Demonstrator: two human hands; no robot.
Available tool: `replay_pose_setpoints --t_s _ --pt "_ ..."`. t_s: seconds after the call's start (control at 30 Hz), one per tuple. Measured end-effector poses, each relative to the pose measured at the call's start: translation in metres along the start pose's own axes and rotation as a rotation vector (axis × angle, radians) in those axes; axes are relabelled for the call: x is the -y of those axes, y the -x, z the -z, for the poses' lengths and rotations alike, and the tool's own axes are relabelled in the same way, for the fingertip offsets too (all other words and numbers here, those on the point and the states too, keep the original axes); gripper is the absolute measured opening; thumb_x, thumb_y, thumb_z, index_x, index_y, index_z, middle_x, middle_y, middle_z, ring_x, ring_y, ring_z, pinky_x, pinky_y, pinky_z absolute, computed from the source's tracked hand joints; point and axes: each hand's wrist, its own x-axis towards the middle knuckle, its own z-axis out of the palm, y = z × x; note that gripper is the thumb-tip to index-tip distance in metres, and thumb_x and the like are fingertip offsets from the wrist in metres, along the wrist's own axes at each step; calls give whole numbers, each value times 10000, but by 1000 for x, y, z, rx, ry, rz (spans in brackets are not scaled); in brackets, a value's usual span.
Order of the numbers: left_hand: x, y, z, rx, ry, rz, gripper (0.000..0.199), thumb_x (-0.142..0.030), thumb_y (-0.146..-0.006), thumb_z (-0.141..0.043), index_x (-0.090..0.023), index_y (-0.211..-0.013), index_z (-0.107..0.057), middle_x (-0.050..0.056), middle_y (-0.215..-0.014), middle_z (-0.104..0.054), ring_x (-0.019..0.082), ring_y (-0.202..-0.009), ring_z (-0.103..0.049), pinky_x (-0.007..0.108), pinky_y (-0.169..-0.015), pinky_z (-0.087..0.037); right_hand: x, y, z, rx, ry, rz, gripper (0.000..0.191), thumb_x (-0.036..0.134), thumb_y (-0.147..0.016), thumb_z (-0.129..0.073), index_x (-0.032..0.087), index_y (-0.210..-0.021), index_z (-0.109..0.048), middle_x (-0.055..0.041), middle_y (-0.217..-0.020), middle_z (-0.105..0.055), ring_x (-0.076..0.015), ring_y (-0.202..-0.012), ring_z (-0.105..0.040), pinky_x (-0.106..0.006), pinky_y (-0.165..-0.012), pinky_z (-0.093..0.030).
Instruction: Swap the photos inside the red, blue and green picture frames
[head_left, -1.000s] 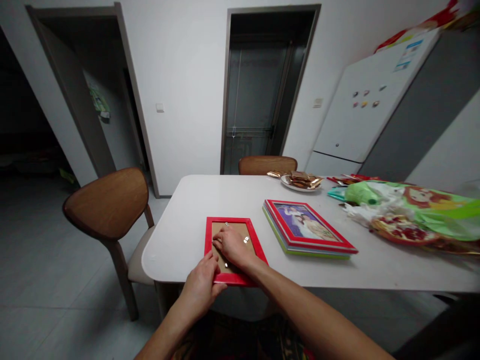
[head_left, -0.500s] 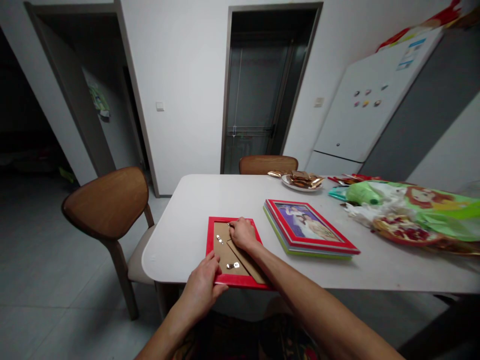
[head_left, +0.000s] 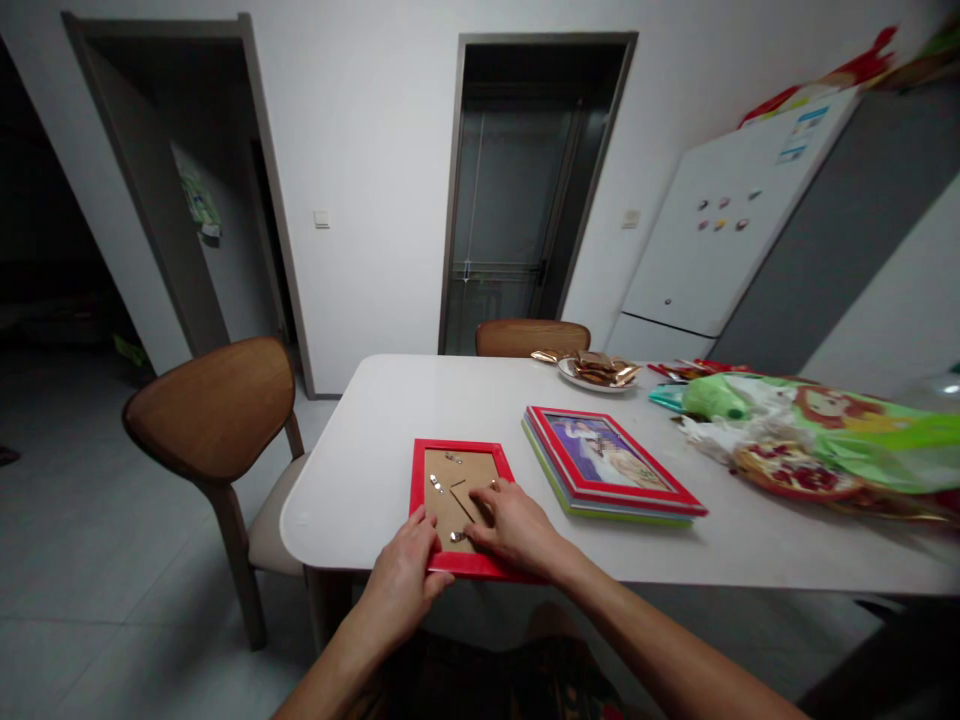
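A red photo frame (head_left: 421,500) lies face down at the table's near edge, its brown backing board (head_left: 442,515) showing. Several small metal clips sit on the board, among them an upper clip (head_left: 453,458) and a left clip (head_left: 436,484). My left hand (head_left: 405,565) grips the lower left corner of the frame, thumb against the front edge. My right hand (head_left: 517,525) rests over the right side of the board, fingers bent and apart. Its thumb is beside the lower clip (head_left: 457,537), and it partly covers the board's stand flap (head_left: 463,502).
To the right is a stack of photo frames (head_left: 611,460), a red one on top. Behind it stands a plate (head_left: 592,381) of wrapped snacks. Farther right lie plastic bags (head_left: 862,430) and a cut pomegranate (head_left: 795,470). A wooden chair (head_left: 214,410) stands at the left.
My right hand has moved from the upper clip down toward me, over the board's right side and lower clip. The upper clip is now uncovered. My left hand has stayed at the frame's corner.
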Motion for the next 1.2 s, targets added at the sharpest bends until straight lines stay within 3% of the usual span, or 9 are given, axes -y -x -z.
replay_pose_setpoints --t_s 0.13,0.23,0.33,0.47,0.63,0.8,0.97,1.1,1.2 --pt "-1 1 -2 -4 -12 12 279 -136 -616 -618 -173 -878 -533 123 -1202 -477 240 -1183 -349 390 -969 -300 -1 0 2 -30 -54 -10 296 279 -650 -518 167 -907 -611 -72 -850 -570 -155 -765 -494 -226 -657 -323" --pt "-4 -1 -2 -13 53 38 391 -113 -598 -618 -163 -971 -514 141 -1280 -385 243 -1168 -370 383 -960 -308 1 -8 18 -57 -78 -17 277 261 -625 -532 154 -860 -632 -74 -840 -583 -155 -746 -501 -220 -645 -331" --pt "-5 -11 2 -129 238 71 431 -136 -629 -576 -176 -1047 -478 120 -1277 -388 218 -1139 -406 358 -940 -331 12 -10 39 -93 -100 7 237 263 -630 -537 149 -806 -649 -78 -826 -594 -159 -756 -507 -218 -659 -344" --pt "2 -29 15 -375 530 185 318 -196 -677 -494 -161 -993 -494 79 -1023 -572 195 -956 -540 341 -840 -410 40 -9 49 -132 -187 70 281 259 -638 -548 161 -885 -639 -77 -861 -599 -166 -787 -519 -230 -687 -367" --pt "36 -23 48 -452 800 411 355 -227 -622 -536 -149 -966 -491 14 -760 -615 148 -636 -592 261 -594 -470 38 -10 34 -221 -281 135 355 334 -747 -467 156 -1038 -566 -86 -978 -576 -165 -862 -515 -259 -760 -373" --pt "78 -4 72 -420 651 562 313 -162 -633 -520 -148 -945 -505 21 -757 -635 127 -597 -595 210 -530 -450 -12 -4 14 -184 -38 -161 358 264 -731 -468 119 -1048 -549 -129 -972 -556 -186 -858 -529 -262 -762 -363" --pt "99 -4 74 -353 448 582 314 -167 -628 -540 -147 -940 -507 25 -725 -641 161 -613 -608 246 -548 -461 -35 -3 -1 -96 59 -280 402 272 -707 -462 116 -1075 -511 -140 -913 -589 -217 -826 -553 -278 -709 -369" --pt "101 -6 76 -368 262 567 360 -190 -587 -588 -182 -942 -525 30 -818 -623 223 -807 -587 323 -722 -442 -38 -10 2 -115 -26 -326 445 184 -659 -463 63 -1086 -493 -166 -925 -602 -228 -850 -554 -283 -720 -374" --pt "85 -8 73 -402 94 510 402 -177 -599 -575 -168 -995 -507 77 -983 -574 264 -985 -500 389 -874 -347 -39 -11 10 -118 -341 -426 525 184 -628 -476 51 -1135 -444 -146 -882 -617 -206 -772 -576 -273 -670 -407"
